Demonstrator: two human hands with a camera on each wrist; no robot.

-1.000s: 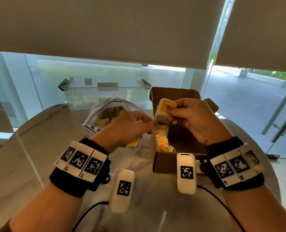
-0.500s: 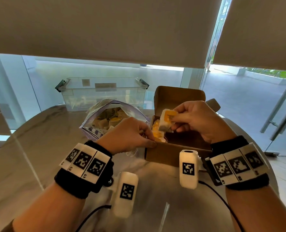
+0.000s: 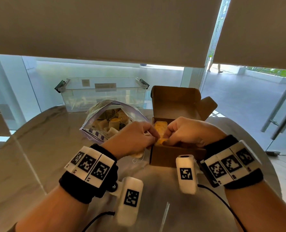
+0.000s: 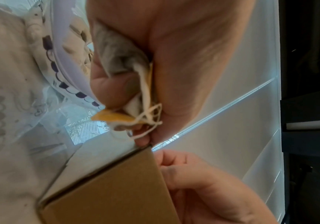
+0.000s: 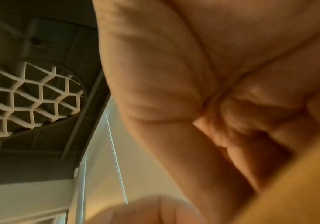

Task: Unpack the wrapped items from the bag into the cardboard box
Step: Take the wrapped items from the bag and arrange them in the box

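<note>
Head view: step – placing item (image 3: 160,131) in box (image 3: 172,154) | right hand (image 3: 187,131) fingers curled, grip hidden; left hand (image 3: 132,138) clamping spare items (image 4: 136,94) | next – release, return to bag (image 3: 108,121)

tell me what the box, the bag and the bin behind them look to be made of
Box: brown cardboard, matte, with folded flaps.
Bag: thin glossy plastic film, see-through and crinkled, printed edge.
Bin: rigid clear plastic, apparently, with dark clip latches.

Daylight comes through the glass under the lowered blinds (image 3: 105,27), and the table (image 3: 30,148) shows pale glare near its far edge. The head view bows at its borders. The right wrist view is dim, warm-toned and blurred; the left wrist view is soft close up.
</note>
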